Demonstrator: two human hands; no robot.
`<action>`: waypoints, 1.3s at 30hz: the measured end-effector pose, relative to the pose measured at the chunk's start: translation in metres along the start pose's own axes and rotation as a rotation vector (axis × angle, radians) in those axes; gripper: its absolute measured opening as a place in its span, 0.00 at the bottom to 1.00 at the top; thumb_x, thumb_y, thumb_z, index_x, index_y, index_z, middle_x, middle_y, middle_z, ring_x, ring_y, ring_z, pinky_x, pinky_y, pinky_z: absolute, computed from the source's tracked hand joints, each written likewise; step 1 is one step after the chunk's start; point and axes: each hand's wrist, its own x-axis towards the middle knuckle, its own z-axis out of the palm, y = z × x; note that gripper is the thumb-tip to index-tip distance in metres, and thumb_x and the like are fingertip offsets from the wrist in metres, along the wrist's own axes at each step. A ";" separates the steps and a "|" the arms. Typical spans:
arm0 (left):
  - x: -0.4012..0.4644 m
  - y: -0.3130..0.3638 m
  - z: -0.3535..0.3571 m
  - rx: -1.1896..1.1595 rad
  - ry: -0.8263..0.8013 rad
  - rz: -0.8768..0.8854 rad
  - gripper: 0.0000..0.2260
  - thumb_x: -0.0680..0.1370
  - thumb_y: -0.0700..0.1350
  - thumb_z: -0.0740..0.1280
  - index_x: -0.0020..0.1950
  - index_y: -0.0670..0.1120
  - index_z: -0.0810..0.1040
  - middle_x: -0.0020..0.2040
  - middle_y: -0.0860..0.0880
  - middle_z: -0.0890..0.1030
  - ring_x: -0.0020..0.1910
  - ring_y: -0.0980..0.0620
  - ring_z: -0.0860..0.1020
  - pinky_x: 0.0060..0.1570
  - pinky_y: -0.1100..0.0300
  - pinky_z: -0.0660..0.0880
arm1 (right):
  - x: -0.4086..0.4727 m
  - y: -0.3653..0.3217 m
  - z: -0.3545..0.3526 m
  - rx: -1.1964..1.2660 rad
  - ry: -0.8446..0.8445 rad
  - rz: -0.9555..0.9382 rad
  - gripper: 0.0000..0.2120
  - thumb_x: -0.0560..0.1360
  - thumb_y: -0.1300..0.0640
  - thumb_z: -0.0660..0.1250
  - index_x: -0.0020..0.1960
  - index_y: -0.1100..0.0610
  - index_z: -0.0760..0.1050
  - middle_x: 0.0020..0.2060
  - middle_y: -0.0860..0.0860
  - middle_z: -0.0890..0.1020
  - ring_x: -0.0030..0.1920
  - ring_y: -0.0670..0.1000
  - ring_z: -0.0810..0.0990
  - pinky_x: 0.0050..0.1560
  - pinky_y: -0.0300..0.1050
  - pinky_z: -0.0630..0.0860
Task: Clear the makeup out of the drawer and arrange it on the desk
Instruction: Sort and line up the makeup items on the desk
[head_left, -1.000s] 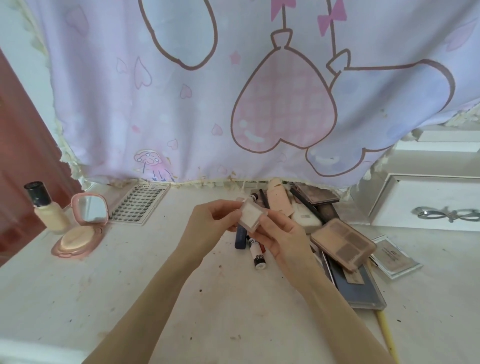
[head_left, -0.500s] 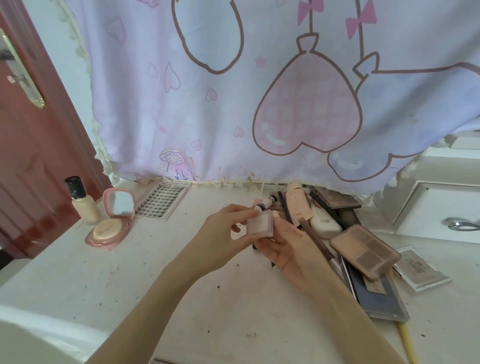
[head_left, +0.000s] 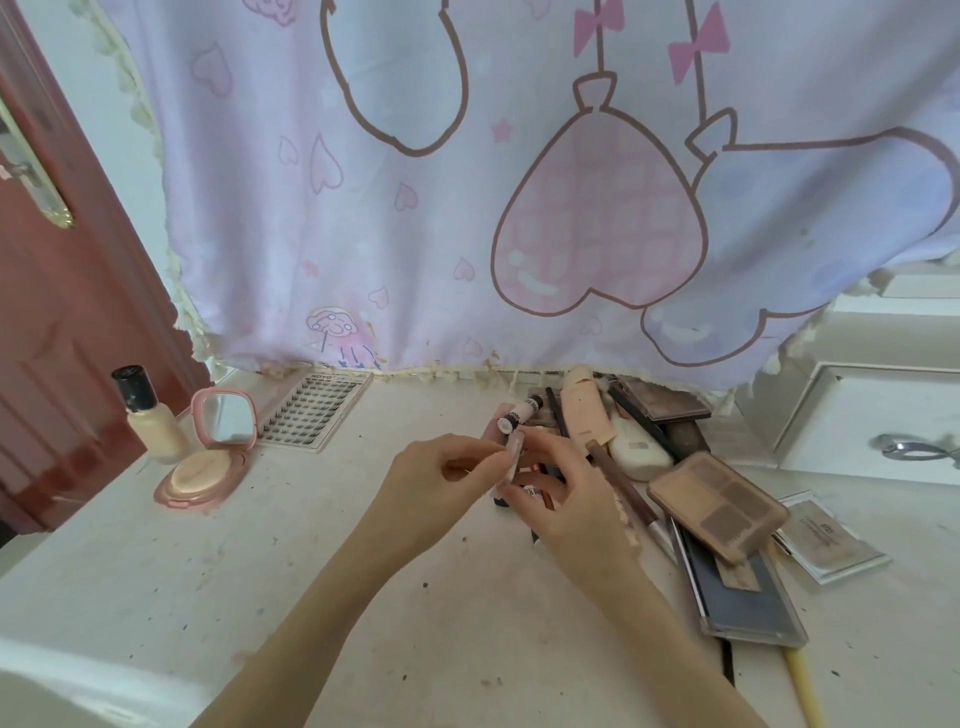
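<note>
Holding small clear compact (head_left: 511, 460) above bench (head_left: 291, 551), both hands pinching it.
Left hand (head_left: 441, 483) grips one edge, right hand (head_left: 566, 493) the other; makeup pile (head_left: 717, 509) just beside.

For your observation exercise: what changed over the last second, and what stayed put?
The small pale compact was turned from flat-faced to edge-on between the left hand and right hand, both gripping it throughout. The foundation bottle, open pink compact and lash tray stayed put.

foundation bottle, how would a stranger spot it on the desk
Look to the desk's far left corner, by the red door. The foundation bottle stands upright behind the open pink compact: the only black-capped bottle of cream liquid there.
</note>
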 end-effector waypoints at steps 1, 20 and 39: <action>0.000 0.000 -0.001 -0.037 -0.013 -0.042 0.04 0.74 0.46 0.69 0.46 0.53 0.82 0.43 0.55 0.84 0.44 0.63 0.80 0.48 0.69 0.74 | -0.001 0.002 0.001 -0.050 -0.001 -0.043 0.19 0.69 0.57 0.71 0.58 0.47 0.73 0.50 0.45 0.79 0.50 0.49 0.81 0.50 0.39 0.78; -0.014 -0.036 -0.080 -0.402 -0.035 -0.377 0.07 0.77 0.39 0.64 0.51 0.40 0.80 0.48 0.41 0.84 0.48 0.46 0.83 0.47 0.60 0.80 | -0.012 -0.004 0.063 0.086 -0.137 0.137 0.18 0.71 0.65 0.71 0.54 0.50 0.69 0.55 0.47 0.77 0.54 0.39 0.78 0.52 0.35 0.76; 0.041 -0.096 -0.197 0.846 -0.053 -0.114 0.09 0.77 0.40 0.66 0.53 0.48 0.83 0.51 0.49 0.81 0.55 0.49 0.73 0.55 0.64 0.64 | 0.022 0.024 0.176 -1.031 -0.755 -0.176 0.46 0.67 0.28 0.28 0.77 0.53 0.47 0.77 0.47 0.49 0.76 0.46 0.44 0.74 0.48 0.34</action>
